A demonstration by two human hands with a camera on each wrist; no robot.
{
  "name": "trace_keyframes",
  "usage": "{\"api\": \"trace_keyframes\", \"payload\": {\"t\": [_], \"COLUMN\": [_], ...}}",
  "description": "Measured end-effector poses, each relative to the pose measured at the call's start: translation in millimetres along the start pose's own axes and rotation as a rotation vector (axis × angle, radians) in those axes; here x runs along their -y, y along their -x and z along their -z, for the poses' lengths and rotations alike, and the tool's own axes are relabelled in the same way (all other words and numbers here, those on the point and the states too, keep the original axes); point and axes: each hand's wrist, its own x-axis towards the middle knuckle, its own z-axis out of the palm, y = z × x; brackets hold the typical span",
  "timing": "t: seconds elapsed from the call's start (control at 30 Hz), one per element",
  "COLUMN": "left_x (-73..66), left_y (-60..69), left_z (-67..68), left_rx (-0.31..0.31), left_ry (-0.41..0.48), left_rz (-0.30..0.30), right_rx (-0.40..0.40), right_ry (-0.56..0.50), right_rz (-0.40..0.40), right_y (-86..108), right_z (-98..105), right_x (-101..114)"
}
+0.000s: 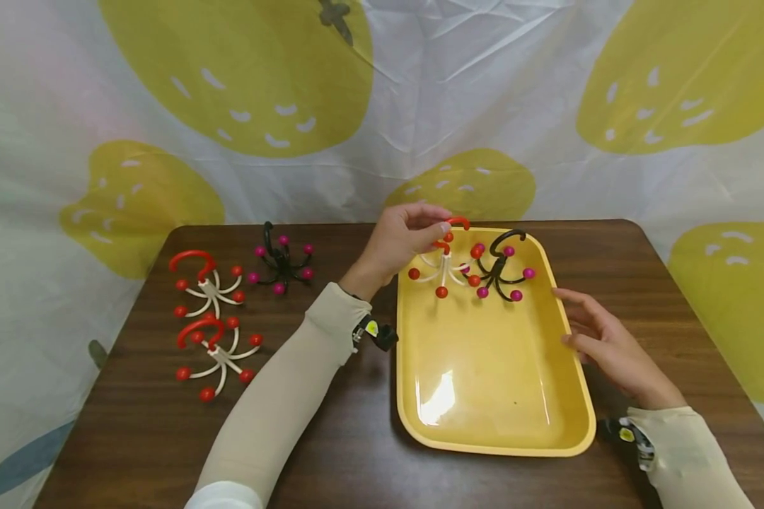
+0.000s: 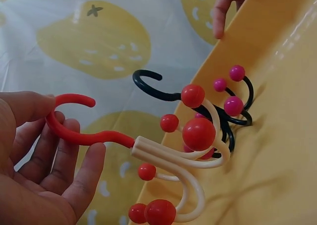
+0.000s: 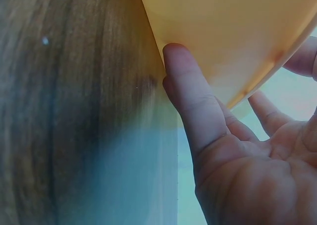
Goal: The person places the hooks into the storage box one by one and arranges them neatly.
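Red and white bends make up the held hanger (image 1: 445, 267), which is over the top left part of the yellow tray (image 1: 484, 375), right of the middle of the frame. It has a red hook on top and red balls on its white arms. The left hand (image 1: 397, 240) pinches that red hook between its thumb and fingers. I cannot tell if its balls touch the tray.

Just to the right of it, a black hanger (image 1: 499, 268) with pink balls is inside the tray, near the top right corner.

The right hand (image 1: 611, 353) is at the tray's right side. Its fingers are spread and touch the outside of the tray near the rim.

On the left side of the frame, two more red and white hangers sit on the brown table (image 1: 350, 438). One (image 1: 208, 288) is higher up, and the other (image 1: 218, 355) is just below it. A second black hanger (image 1: 283, 266) with pink balls sits to their upper right. Behind the table, a pale cloth (image 1: 420, 92) with big yellow fruit shapes fills the top of the frame.
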Motion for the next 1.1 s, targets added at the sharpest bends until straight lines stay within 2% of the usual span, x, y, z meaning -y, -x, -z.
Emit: {"api": "trace_keyframes", "payload": {"t": [0.23, 0.53, 0.93, 1.1], "left_x": [8.6, 18.9, 23.2, 27.0], "left_y": [-1.2, 0.0, 2.3, 3.5], "left_z": [-0.2, 1.5, 1.4, 1.4], "left_rx": [0.003, 0.008, 0.022, 0.024], "left_ry": [-0.023, -0.063, -0.090, -0.097], "left_rz": [-0.002, 0.025, 0.072, 0.066], "right_rx": [-0.006, -0.006, -0.018, -0.012], "right_ry": [0.007, 0.012, 0.007, 0.006], "right_rz": [-0.003, -0.014, -0.008, -0.013], "right_y": [0.0, -0.6, -2.4, -2.6], "right_z": [-2, -2, -3, -4], "right_x": [2, 2, 1, 1]}}
